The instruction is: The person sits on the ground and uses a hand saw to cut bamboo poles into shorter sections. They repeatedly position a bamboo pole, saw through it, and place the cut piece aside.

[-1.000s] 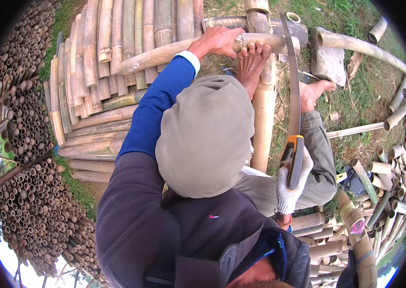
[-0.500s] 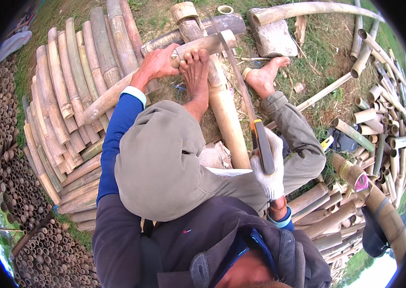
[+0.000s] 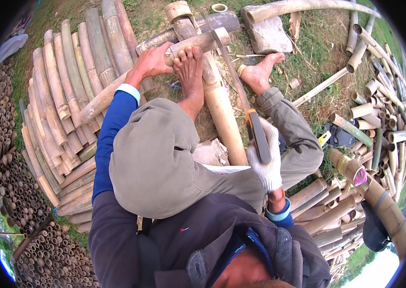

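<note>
My bare left hand (image 3: 153, 62) is wrapped over a bamboo pole (image 3: 101, 102) that lies slantwise in front of me. My left foot (image 3: 191, 77) presses on the same pole beside that hand. In a white knitted glove, my right hand (image 3: 266, 158) grips the black and orange handle of a handsaw (image 3: 234, 67). The long blade runs away from me and crosses the pole near its far right end. The pole rests across a thicker bamboo support (image 3: 224, 122). Whether the teeth have entered the bamboo is too small to tell.
Cut bamboo lengths (image 3: 54, 101) lie in rows on the left, beside a large pile of tubes (image 3: 35, 192). A stone (image 3: 268, 36) sits at the far side under a curved bamboo pole (image 3: 308, 6). More cut pieces (image 3: 361, 110) are heaped on the right, near a dark bag (image 3: 341, 137).
My gloved right hand and the saw have moved slightly toward me and left. The whole view has shifted a little; my left hand keeps its hold on the pole.
</note>
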`<control>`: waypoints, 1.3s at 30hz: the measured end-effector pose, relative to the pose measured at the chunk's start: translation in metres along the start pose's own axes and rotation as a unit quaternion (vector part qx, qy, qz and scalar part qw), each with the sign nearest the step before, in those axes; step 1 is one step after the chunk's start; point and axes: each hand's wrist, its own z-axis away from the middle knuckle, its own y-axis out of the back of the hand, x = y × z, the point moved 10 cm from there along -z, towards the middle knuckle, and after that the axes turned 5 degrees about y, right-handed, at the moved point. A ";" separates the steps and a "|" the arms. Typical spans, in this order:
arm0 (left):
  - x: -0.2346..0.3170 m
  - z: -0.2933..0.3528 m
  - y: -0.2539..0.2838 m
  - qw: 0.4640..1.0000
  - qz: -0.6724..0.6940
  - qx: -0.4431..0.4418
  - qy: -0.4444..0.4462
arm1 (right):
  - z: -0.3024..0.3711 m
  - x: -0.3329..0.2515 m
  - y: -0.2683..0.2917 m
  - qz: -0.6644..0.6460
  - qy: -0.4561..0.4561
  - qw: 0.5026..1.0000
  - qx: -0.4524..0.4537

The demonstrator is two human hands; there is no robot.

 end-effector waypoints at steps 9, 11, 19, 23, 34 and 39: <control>-0.009 -0.003 0.001 0.998 0.023 0.031 -0.048 | -0.019 -0.009 -0.006 0.011 0.032 0.999 0.016; -0.005 0.004 -0.008 0.999 0.008 0.021 -0.027 | 0.051 0.000 0.008 -0.028 -0.043 0.999 0.008; 0.013 -0.005 0.010 0.998 -0.014 0.046 -0.044 | -0.139 -0.001 -0.034 -0.034 0.159 0.985 0.058; -0.011 -0.005 0.005 0.997 0.023 0.054 -0.055 | -0.051 -0.010 -0.012 -0.048 0.030 0.998 0.007; -0.001 -0.004 -0.005 0.996 -0.012 0.071 -0.057 | -0.103 -0.020 -0.019 0.050 0.159 0.985 0.053; -0.015 -0.010 0.002 0.997 0.016 0.050 -0.060 | 0.019 -0.012 0.002 0.044 0.056 0.997 0.005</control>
